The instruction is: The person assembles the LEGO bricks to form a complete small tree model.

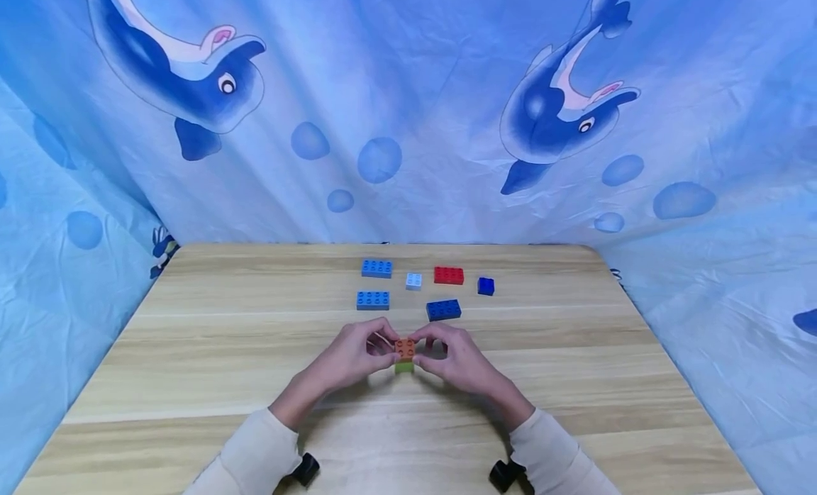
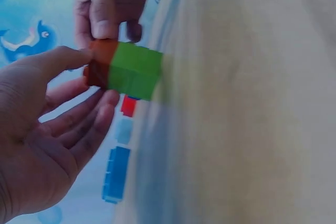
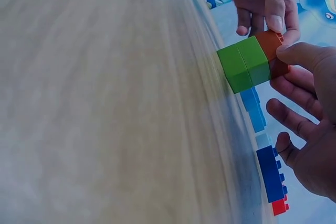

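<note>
A small stack stands on the wooden table in front of the person: an orange brick (image 1: 405, 349) sits on top of two green bricks (image 3: 243, 64), whose seam shows in the wrist views. From the left, my left hand (image 1: 353, 353) pinches the orange brick between thumb and fingers. On the opposite side, my right hand (image 1: 461, 358) pinches the same brick, thumb toward the near side. The remaining fingers of both hands curve loosely beside the stack. In the head view the hands and the orange brick cover much of the green part.
Beyond the hands lie two blue bricks (image 1: 373, 301), a light blue small brick (image 1: 413, 281), a red brick (image 1: 449, 275), a dark blue brick (image 1: 443, 310) and a small dark blue brick (image 1: 486, 286). A dolphin-printed curtain (image 1: 434, 112) hangs behind the table (image 1: 191, 353).
</note>
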`<state>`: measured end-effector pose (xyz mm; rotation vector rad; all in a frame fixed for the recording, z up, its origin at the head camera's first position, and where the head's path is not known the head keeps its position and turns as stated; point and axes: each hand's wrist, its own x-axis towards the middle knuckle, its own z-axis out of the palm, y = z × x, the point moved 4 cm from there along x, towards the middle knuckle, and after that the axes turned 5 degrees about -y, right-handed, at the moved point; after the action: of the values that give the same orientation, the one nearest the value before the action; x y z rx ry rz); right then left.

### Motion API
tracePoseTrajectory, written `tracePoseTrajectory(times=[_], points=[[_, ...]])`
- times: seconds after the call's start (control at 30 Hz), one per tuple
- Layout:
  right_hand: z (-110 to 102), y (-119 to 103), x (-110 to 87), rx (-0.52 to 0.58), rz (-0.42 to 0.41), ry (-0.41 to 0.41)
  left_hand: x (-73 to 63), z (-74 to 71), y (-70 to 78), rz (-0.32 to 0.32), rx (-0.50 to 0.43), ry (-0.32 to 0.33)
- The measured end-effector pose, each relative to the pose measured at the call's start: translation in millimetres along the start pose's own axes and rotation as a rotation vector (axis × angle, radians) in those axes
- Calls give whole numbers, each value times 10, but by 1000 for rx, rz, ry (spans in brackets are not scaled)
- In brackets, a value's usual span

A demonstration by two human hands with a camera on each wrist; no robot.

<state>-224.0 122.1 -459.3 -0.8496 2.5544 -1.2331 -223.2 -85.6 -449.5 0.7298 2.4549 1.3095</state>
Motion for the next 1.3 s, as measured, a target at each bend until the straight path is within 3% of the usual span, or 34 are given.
tracePoseTrajectory(times=[0.13,0.4,0.53,0.73,0.93,1.3], points=[[7,5,1,-6,-13,4,86,-159,-1,-4,68,4],[-8,17,-27,-37,19,-6,455,-507,-245,-48,193,180],[-11,20,-26,-45,41,-9,572,-552,-423,-85,197,197],[5,18,-11,-43,32,-23,642,-542,-645,-163,170,181],[7,8,2,-42,38,-34,610,-565,-694,-182,151,172],[-4,19,17,-51,41,-33,312,-638,-397,-101,168,223]])
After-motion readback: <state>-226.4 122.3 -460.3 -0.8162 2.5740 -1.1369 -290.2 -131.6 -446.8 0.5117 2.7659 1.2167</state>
